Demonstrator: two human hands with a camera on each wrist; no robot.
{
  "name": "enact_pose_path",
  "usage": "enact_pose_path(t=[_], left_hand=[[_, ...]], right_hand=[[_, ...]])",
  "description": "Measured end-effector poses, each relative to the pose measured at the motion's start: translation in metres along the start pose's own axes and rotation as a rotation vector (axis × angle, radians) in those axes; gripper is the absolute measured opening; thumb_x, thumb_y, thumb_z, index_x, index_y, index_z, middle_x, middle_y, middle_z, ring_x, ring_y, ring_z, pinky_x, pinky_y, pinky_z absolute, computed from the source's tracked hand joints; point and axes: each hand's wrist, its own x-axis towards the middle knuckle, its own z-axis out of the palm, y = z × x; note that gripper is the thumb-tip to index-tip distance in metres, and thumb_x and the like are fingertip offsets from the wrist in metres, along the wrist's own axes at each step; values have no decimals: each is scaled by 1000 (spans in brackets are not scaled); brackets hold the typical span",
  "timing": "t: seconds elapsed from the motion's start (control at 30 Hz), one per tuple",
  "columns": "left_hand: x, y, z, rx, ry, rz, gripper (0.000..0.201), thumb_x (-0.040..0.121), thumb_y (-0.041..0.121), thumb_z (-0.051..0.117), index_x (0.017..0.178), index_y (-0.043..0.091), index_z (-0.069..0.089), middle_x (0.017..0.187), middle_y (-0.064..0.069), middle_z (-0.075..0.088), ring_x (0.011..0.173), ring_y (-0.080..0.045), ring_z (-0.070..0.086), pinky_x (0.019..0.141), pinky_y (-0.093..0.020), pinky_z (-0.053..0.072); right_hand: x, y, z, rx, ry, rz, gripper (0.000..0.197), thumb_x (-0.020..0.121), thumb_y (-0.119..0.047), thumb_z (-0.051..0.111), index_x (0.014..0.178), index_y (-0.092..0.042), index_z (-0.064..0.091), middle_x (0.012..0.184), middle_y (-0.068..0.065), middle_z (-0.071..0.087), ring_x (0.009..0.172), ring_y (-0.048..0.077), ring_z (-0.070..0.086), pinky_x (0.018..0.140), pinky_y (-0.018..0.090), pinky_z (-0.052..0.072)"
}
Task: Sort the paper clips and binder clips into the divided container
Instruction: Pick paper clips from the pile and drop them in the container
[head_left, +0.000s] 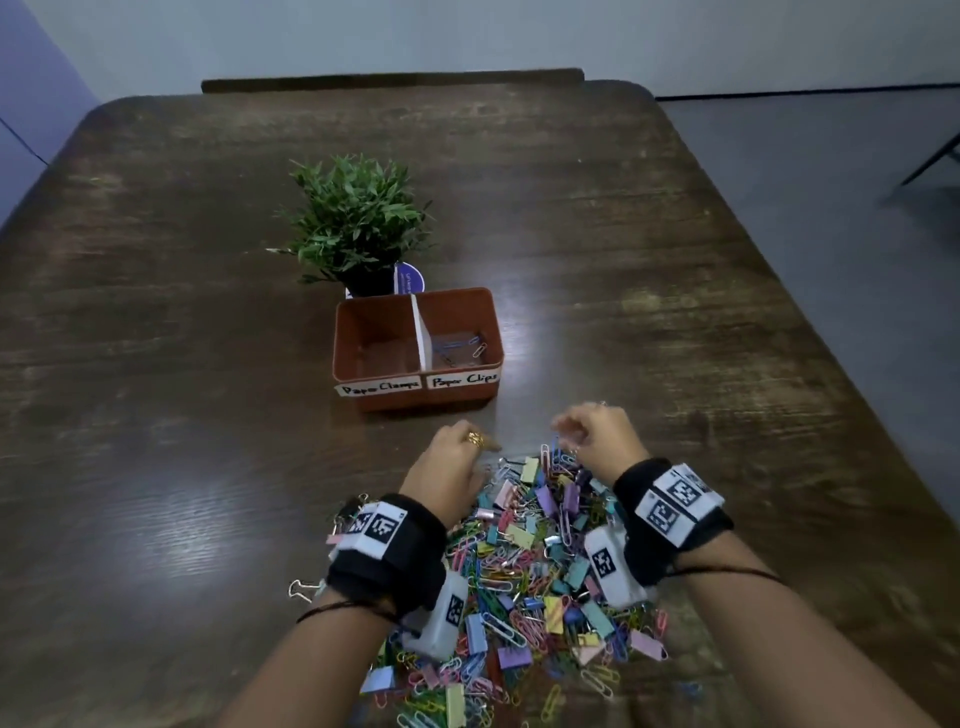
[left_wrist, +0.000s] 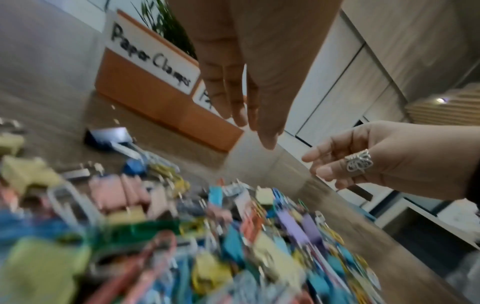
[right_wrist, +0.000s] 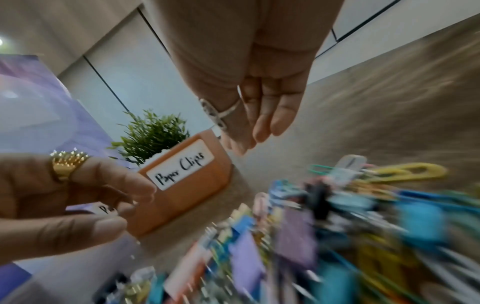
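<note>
The dark wooden bench (head_left: 208, 364) spreads out under me, and the biggest thing on it is the heap of clips (head_left: 524, 571) right in front of me: pastel binder clips and coloured paper clips all mixed together, spilling toward the near edge.

Beyond the heap, well apart from it toward the middle of the bench, stands the divided container (head_left: 415, 400), a brown-orange box with a white partition. Its left compartment is labelled "Paper Clamps", its right one "Paper Clips". A few paper clips (head_left: 470, 345) lie on the floor of the right compartment; I can make out nothing in the left one. Just behind the container stands a small potted plant (head_left: 358, 213).

My left hand (head_left: 452, 467) hovers over the far left edge of the heap, a gold ring on one finger. From my left wrist view its fingers (left_wrist: 233, 98) reach out nearly straight and loose, with nothing between them.

My right hand (head_left: 597, 436) hangs above the far right edge of the heap, with a silver ring on one finger. Its fingers (right_wrist: 262, 115) are bent loosely downward; the pictures are blurred, and I see no clip pinched in them. The two hands are near each other but not touching, both between the heap and the container.
</note>
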Motion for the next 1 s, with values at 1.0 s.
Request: enact_pose_path(t=[1.0], left_hand=[[-8, 55, 80, 446, -379, 22, 22, 91, 15, 57, 109, 3, 54, 115, -12, 57, 110, -25, 49, 95, -33, 44]], right_hand=[[-67, 52, 47, -192, -64, 203, 27, 84, 2, 57, 106, -12, 63, 109, 5, 61, 97, 17, 60, 88, 23, 50]])
